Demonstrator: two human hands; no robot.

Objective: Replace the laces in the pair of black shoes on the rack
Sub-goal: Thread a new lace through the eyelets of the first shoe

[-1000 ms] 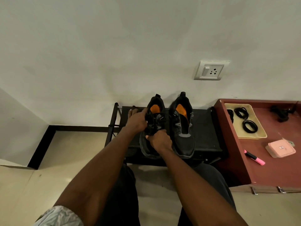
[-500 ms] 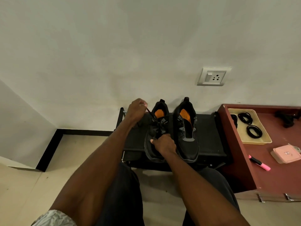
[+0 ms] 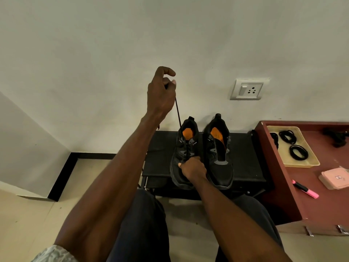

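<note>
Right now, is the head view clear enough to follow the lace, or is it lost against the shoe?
Head view: sharp and evenly lit; the lace stands out against the pale wall below the left hand, but disappears into the dark left shoe near the right hand; wide-angle bending at the edges.

Black shoes (image 3: 202,154) w/ orange insoles, black rack (image 3: 160,157), pink marker (image 3: 306,191), beige tray (image 3: 309,148).

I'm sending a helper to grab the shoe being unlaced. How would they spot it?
Find the black shoe rack against the wall. Two black shoes stand there; take the left shoe, whose lace the left hand pulls upward. The right shoe beside it shows no laces.
</note>
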